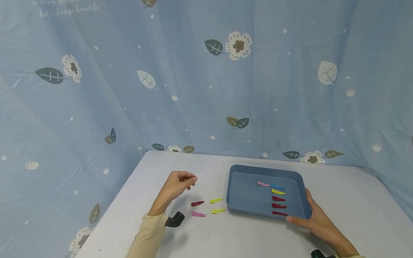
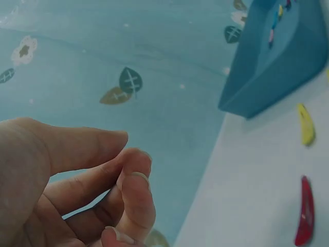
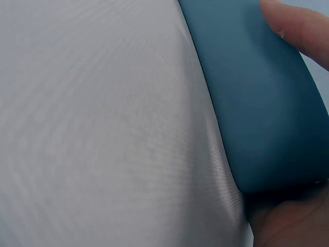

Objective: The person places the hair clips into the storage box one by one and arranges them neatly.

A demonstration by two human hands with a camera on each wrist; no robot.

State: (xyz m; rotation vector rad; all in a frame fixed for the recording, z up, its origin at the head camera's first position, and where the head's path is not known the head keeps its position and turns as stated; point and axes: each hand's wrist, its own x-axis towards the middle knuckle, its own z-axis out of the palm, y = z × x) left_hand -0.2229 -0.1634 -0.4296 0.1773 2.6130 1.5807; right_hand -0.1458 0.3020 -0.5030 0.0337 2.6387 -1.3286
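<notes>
My left hand hovers above the left part of the table, its fingers loosely bent and nothing between thumb and fingertips in the left wrist view. Near it on the table lie a red hair clip, a pink hair clip and two yellow hair clips. My right hand grips the near right corner of a blue tray, thumb on the front side. Inside the tray are a pink clip, a blue clip, a yellow clip and three red clips, the latter four kinds roughly in a column.
A white table carries the tray and clips. Behind it and at the left hangs a blue curtain with leaf and flower prints. Each wrist bears a black device.
</notes>
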